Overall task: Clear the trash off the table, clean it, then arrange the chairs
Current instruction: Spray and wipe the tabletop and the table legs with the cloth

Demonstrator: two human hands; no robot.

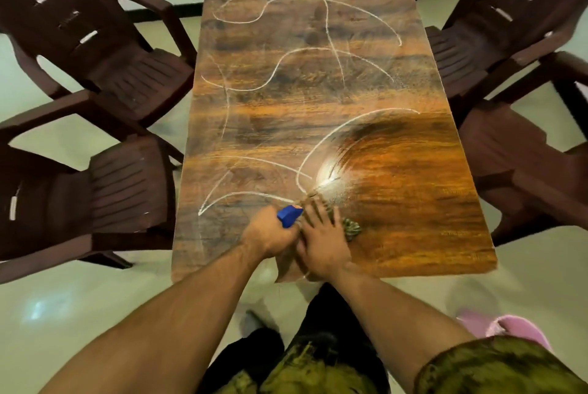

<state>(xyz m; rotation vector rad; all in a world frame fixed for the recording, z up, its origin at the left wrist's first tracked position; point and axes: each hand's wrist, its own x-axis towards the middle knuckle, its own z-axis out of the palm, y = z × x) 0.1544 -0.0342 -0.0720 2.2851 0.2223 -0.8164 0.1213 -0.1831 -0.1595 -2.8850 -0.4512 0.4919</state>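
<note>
While the left hand (270, 234) gripped what appeared to be a blue spray nozzle (289, 215), the right hand (321, 241), fingers straight, pressed a cloth (352, 228) onto the table (318, 75).

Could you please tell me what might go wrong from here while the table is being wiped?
1. White curved streaks cross most of the wood-grain table; only the near right patch looks wiped, so far ones may get missed.
2. The left hand gripping the blue plastic spray head crowds the right hand pressing the green patterned cloth; they could collide.
</note>
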